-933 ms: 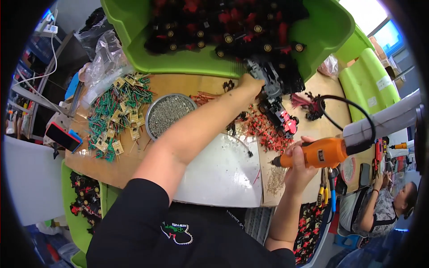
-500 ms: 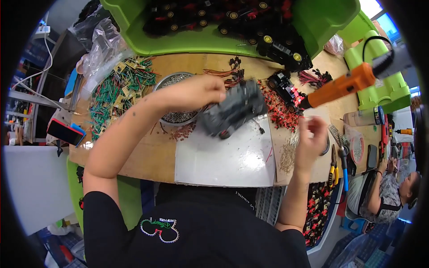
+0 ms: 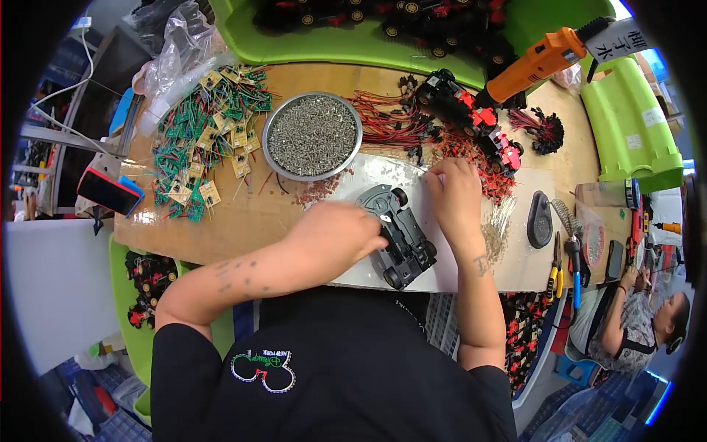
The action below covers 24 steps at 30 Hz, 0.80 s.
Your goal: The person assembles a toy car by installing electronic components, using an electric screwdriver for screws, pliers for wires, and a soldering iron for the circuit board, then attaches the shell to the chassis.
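Car lies mid-frame on white sheet, left hand grasping its left edge. Right hand, right of centre, fingers bent; cannot tell if pinching anything. Seemingly positioning step; next move needs car steady.

red-edged phone, left | clear plastic bag, upper left | seated co-worker, far right | blue stool, lower right

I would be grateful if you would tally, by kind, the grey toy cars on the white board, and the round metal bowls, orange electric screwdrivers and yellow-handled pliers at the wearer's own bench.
Grey toy car: 1
Round metal bowl: 1
Orange electric screwdriver: 1
Yellow-handled pliers: 1
Total: 4
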{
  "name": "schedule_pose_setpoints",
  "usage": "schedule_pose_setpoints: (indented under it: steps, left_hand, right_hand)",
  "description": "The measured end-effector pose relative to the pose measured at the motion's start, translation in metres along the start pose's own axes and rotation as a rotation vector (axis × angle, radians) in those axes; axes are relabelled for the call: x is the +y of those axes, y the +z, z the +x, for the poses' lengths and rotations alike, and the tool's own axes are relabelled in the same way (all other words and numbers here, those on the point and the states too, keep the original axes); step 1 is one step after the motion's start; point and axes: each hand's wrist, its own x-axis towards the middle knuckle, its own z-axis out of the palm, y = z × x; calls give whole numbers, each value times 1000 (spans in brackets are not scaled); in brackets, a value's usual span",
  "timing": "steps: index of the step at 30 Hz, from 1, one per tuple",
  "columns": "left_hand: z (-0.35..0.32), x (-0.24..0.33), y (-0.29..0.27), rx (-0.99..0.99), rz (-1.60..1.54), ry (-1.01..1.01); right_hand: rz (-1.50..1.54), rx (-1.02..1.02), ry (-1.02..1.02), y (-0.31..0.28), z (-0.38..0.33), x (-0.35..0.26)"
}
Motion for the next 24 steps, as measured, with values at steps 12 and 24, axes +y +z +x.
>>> schedule_pose_setpoints:
  steps: [12, 24]
  left_hand:
    - [-10, -20, 81, 299, -1433, -561]
    - [8, -9, 86, 436, -1428, -552]
  right_hand:
    - [432, -104, 179, -47, -59, -50]
    - [276, 91, 22, -40, -85, -61]
